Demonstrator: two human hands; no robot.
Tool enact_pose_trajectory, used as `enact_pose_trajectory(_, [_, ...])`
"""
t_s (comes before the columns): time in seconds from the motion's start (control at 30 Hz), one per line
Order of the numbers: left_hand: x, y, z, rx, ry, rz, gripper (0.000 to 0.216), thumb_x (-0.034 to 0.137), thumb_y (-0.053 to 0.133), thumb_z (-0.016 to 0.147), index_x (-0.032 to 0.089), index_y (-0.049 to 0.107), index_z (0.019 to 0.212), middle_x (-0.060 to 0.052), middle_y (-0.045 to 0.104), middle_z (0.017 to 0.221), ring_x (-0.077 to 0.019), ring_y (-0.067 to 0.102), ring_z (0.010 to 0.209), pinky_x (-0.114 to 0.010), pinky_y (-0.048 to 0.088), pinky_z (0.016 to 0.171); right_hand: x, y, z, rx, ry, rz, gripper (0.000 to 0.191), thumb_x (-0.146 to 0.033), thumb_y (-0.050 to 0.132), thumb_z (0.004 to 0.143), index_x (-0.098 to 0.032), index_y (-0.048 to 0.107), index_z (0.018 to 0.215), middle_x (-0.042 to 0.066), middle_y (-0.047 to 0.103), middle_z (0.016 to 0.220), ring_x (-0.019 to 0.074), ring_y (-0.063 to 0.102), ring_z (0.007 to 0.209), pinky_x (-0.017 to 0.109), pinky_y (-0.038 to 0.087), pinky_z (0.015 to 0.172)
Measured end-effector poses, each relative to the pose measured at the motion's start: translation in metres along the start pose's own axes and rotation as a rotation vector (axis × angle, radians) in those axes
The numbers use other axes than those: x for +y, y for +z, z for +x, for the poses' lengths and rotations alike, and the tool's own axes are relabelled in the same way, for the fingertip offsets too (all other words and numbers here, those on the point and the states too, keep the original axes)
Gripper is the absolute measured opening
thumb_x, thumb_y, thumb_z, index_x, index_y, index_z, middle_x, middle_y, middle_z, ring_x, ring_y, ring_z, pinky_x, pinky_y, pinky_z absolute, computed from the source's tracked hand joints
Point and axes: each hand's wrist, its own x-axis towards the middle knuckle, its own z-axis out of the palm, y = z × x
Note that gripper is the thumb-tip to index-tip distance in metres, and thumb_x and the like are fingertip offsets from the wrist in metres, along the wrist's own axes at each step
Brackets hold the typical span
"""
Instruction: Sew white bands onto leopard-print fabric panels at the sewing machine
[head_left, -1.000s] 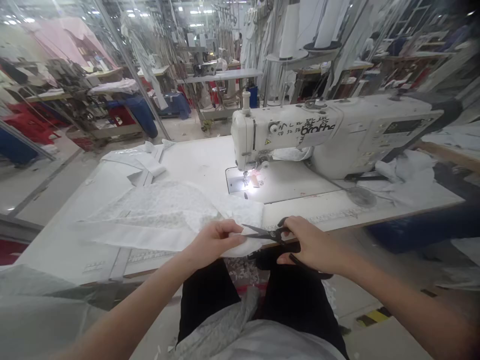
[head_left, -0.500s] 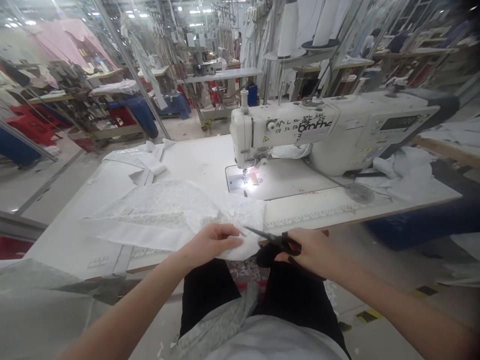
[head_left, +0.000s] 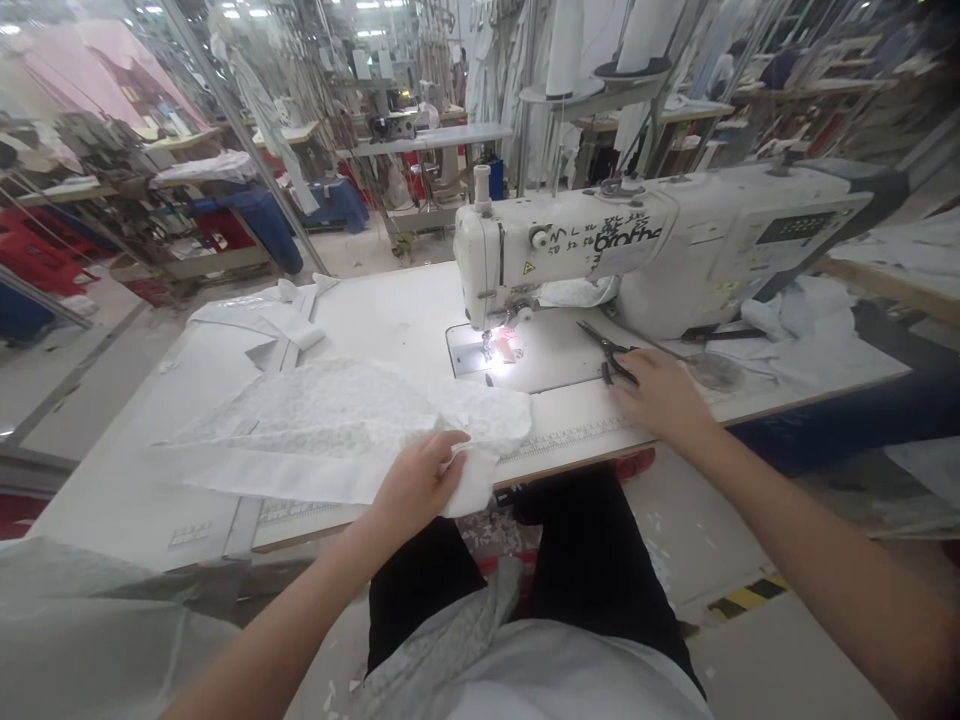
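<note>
My left hand (head_left: 426, 475) pinches the near edge of a pale patterned fabric piece (head_left: 330, 410), which lies spread over the front left of the sewing table (head_left: 390, 300). In my right hand (head_left: 664, 395) is a pair of black scissors (head_left: 611, 350), its fingers closed around the handles. The blades point up and left, over the table to the right of the needle. A white sewing machine (head_left: 555, 245) stands behind both hands, its lamp lighting the presser foot (head_left: 486, 345). No fabric lies under the foot.
More white fabric (head_left: 802, 325) is heaped at the table's right end, and strips of cloth (head_left: 262, 320) lie at the back left. A printed ruler (head_left: 562, 438) runs along the front edge. Thread cones (head_left: 564, 50) stand above the machine.
My right hand has carried the scissors away from the fabric, up and right onto the machine's side of the table. My left hand stays at the fabric's near edge.
</note>
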Motion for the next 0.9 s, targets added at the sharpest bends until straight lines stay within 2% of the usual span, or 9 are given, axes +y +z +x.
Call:
enact_pose_trajectory(0.17, [0.002, -0.004, -0.004, -0.110, -0.005, -0.345, 0.024, 0.022, 0.047, 0.084, 0.022, 0.051, 0.107, -0.002, 0.051, 0.083, -0.0129, 0.050, 0.075, -0.023, 0.042, 0.062, -0.087, 0.010, -0.036, -0.046, -0.251, 0.399, 0.010, -0.027, 0.054, 0.085, -0.021, 0.057, 0.093, 0.007, 0.058, 0.097, 0.0222, 0.054, 0.094, 0.037, 0.047, 0.083])
enact_pose_trajectory(0.27, [0.001, -0.011, -0.009, -0.156, 0.006, -0.509, 0.029, 0.015, 0.049, 0.082, 0.023, 0.050, 0.110, -0.004, 0.053, 0.097, -0.0143, 0.051, 0.088, -0.026, 0.044, 0.076, -0.127, 0.017, -0.051, -0.154, -0.281, 0.683, 0.020, -0.028, 0.069, 0.075, -0.021, 0.058, 0.090, 0.005, 0.057, 0.097, 0.0212, 0.053, 0.094, 0.036, 0.048, 0.081])
enact_pose_trajectory(0.37, [0.000, -0.018, -0.015, -0.159, 0.006, -0.523, 0.030, 0.013, 0.050, 0.081, 0.023, 0.050, 0.109, -0.004, 0.052, 0.101, -0.0151, 0.051, 0.094, -0.029, 0.043, 0.083, -0.143, 0.021, -0.058, -0.052, -0.234, 0.789, 0.017, -0.020, 0.067, 0.074, -0.021, 0.058, 0.089, 0.005, 0.055, 0.093, 0.0220, 0.052, 0.093, 0.038, 0.046, 0.081])
enact_pose_trajectory(0.47, [-0.002, -0.022, -0.018, -0.127, 0.002, -0.434, 0.026, 0.014, 0.049, 0.081, 0.022, 0.052, 0.105, -0.004, 0.051, 0.094, -0.0144, 0.050, 0.087, -0.028, 0.044, 0.079, -0.144, 0.021, -0.064, 0.032, -0.120, 0.854, 0.006, -0.020, 0.059, 0.079, -0.020, 0.056, 0.084, 0.002, 0.054, 0.081, 0.0174, 0.054, 0.076, 0.032, 0.047, 0.068])
enact_pose_trajectory(0.53, [-0.002, -0.023, -0.019, -0.108, 0.018, -0.366, 0.025, 0.012, 0.048, 0.080, 0.022, 0.053, 0.103, -0.003, 0.049, 0.089, -0.0134, 0.049, 0.082, -0.027, 0.044, 0.075, -0.144, 0.021, -0.068, -0.112, -0.008, 0.961, 0.006, -0.024, 0.058, 0.080, -0.020, 0.056, 0.084, -0.001, 0.054, 0.073, 0.0121, 0.052, 0.059, 0.026, 0.045, 0.055])
enact_pose_trajectory(0.63, [0.000, -0.022, -0.018, -0.101, 0.052, -0.349, 0.026, 0.012, 0.047, 0.079, 0.022, 0.054, 0.102, -0.002, 0.048, 0.086, -0.0127, 0.049, 0.080, -0.025, 0.044, 0.072, -0.146, 0.023, -0.073, -0.481, 0.207, 1.214, 0.026, -0.034, 0.065, 0.075, -0.019, 0.055, 0.094, -0.002, 0.058, 0.072, 0.0093, 0.050, 0.047, 0.022, 0.042, 0.043])
enact_pose_trajectory(0.73, [0.002, -0.019, -0.017, -0.057, 0.048, -0.246, 0.029, 0.011, 0.046, 0.074, 0.022, 0.055, 0.100, -0.001, 0.049, 0.082, -0.0129, 0.050, 0.076, -0.024, 0.044, 0.067, -0.154, 0.024, -0.073, -0.767, 0.329, 1.410, 0.034, -0.043, 0.070, 0.068, -0.016, 0.055, 0.084, -0.005, 0.055, 0.056, 0.0087, 0.048, 0.040, 0.019, 0.037, 0.036])
enact_pose_trajectory(0.8, [0.004, -0.016, -0.017, -0.013, 0.031, -0.096, 0.036, 0.008, 0.045, 0.067, 0.022, 0.057, 0.098, 0.001, 0.050, 0.073, -0.0129, 0.050, 0.069, -0.023, 0.042, 0.061, -0.158, 0.022, -0.072, -0.816, 0.341, 1.463, 0.035, -0.045, 0.070, 0.066, -0.015, 0.054, 0.073, -0.007, 0.049, 0.045, 0.0072, 0.043, 0.035, 0.018, 0.033, 0.035])
enact_pose_trajectory(0.9, [0.008, -0.011, -0.017, 0.059, 0.056, 0.113, 0.042, 0.009, 0.043, 0.057, 0.019, 0.058, 0.095, 0.003, 0.046, 0.059, -0.0134, 0.047, 0.056, -0.024, 0.037, 0.052, -0.160, 0.017, -0.072, -0.799, 0.309, 1.485, 0.034, -0.045, 0.069, 0.068, -0.015, 0.053, 0.072, -0.007, 0.049, 0.045, 0.0063, 0.040, 0.036, 0.018, 0.032, 0.035])
